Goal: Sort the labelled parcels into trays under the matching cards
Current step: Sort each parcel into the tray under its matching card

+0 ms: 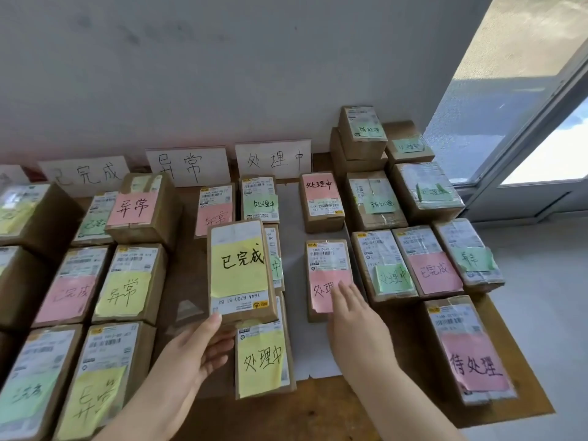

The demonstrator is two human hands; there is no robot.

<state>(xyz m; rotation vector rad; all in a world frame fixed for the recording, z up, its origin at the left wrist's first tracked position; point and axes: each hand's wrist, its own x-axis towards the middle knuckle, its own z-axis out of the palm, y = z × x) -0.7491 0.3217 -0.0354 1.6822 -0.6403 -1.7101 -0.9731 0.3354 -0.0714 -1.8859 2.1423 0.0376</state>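
Against the wall, three cards [190,167], two hands [191,351]

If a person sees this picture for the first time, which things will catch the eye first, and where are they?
Most striking is the parcel with the yellow 已完成 note, lifted near the centre by the left hand. Just right of it, the right hand reaches over a parcel with a pink note lying on the table. Behind, three white cards lean against the wall: 已完成, 异常 and 处理中.
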